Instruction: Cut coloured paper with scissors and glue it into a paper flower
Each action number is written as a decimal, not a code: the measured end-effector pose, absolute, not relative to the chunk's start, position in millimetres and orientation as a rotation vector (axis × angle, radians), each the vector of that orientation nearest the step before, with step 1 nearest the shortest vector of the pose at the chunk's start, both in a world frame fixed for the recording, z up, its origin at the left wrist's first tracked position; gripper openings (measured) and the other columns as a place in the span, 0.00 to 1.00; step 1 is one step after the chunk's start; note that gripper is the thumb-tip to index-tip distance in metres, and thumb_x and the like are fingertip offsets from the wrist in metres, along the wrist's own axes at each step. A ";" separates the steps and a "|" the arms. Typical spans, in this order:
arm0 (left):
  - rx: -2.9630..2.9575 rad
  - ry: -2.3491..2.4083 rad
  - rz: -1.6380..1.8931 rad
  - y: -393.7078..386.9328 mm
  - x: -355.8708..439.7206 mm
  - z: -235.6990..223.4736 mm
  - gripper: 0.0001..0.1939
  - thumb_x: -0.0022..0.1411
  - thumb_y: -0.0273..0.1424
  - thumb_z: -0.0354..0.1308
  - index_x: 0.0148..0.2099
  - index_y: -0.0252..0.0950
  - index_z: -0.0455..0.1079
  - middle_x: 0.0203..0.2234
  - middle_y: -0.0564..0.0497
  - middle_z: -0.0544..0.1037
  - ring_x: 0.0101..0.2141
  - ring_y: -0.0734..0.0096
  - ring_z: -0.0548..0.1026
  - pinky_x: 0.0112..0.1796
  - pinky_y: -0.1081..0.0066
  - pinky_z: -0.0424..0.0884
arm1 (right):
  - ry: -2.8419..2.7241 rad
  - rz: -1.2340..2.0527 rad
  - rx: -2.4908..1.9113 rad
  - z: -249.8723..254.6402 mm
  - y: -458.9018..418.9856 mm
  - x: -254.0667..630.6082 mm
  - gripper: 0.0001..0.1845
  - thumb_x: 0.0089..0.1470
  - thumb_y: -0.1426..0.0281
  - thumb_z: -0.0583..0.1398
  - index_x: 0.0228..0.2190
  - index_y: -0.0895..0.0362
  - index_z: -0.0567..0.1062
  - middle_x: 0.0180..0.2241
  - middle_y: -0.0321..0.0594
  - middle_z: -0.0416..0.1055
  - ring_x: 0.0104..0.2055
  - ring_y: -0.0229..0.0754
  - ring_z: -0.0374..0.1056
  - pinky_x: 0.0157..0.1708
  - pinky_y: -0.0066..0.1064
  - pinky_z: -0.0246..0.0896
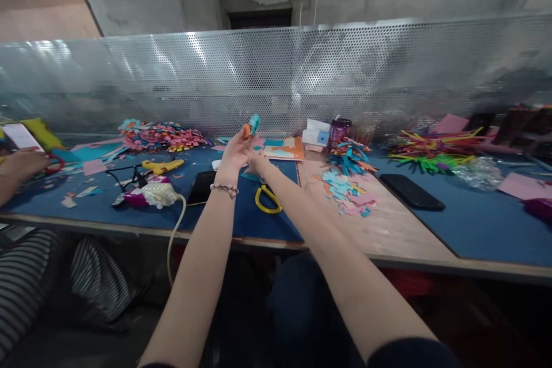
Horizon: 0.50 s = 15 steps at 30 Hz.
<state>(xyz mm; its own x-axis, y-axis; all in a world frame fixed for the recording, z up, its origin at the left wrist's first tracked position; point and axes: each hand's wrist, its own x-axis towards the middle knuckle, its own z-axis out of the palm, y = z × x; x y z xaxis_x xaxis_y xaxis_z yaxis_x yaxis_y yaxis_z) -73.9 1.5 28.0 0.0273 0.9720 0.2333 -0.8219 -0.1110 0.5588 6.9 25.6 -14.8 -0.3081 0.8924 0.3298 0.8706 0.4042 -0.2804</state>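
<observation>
My left hand, with a bead bracelet on the wrist, is raised above the blue mat and pinches a small teal and orange paper piece at its fingertips. My right hand is just below and right of it, fingers curled; what it holds is hidden behind the left hand. Yellow-handled scissors lie on the mat under my right forearm. A black phone lies next to my left wrist.
Glue guns with cords lie at left, paper scraps on bare wood at right, another black phone, colourful paper strips and a perforated metal screen behind. Another person's hand is at far left.
</observation>
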 end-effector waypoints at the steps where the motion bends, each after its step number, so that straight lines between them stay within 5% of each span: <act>1: 0.639 0.269 1.584 4.3 -77.2 27.3 0.06 0.61 0.25 0.53 0.38 0.33 0.71 0.32 0.47 0.79 0.44 0.67 0.76 0.44 0.70 0.74 | -2.212 0.053 -1.547 -19.3 28.1 3.1 0.21 0.53 0.65 0.61 0.47 0.63 0.70 0.52 0.51 0.64 0.54 0.52 0.60 0.51 0.49 0.57; 5: 0.510 0.227 1.675 18.5 -89.2 19.2 0.07 0.61 0.23 0.50 0.37 0.32 0.70 0.32 0.47 0.78 0.44 0.69 0.76 0.43 0.73 0.74 | -2.115 0.032 -1.603 -37.6 32.3 -0.2 0.15 0.53 0.70 0.60 0.42 0.63 0.74 0.52 0.54 0.65 0.60 0.56 0.49 0.56 0.48 0.48; 10: 0.279 0.280 1.761 36.6 -99.8 5.1 0.06 0.61 0.23 0.49 0.37 0.32 0.67 0.30 0.49 0.76 0.41 0.72 0.76 0.43 0.75 0.73 | -2.026 0.128 -1.646 -42.4 37.6 -3.0 0.15 0.51 0.67 0.60 0.40 0.61 0.76 0.48 0.52 0.70 0.57 0.54 0.56 0.51 0.42 0.56; 15: 0.247 0.400 1.754 42.2 -103.2 -1.4 0.07 0.62 0.23 0.47 0.37 0.34 0.66 0.27 0.50 0.74 0.36 0.77 0.76 0.41 0.78 0.73 | -1.981 0.251 -1.580 -12.8 41.2 24.1 0.17 0.57 0.64 0.53 0.38 0.60 0.77 0.35 0.42 0.75 0.40 0.40 0.69 0.41 0.29 0.63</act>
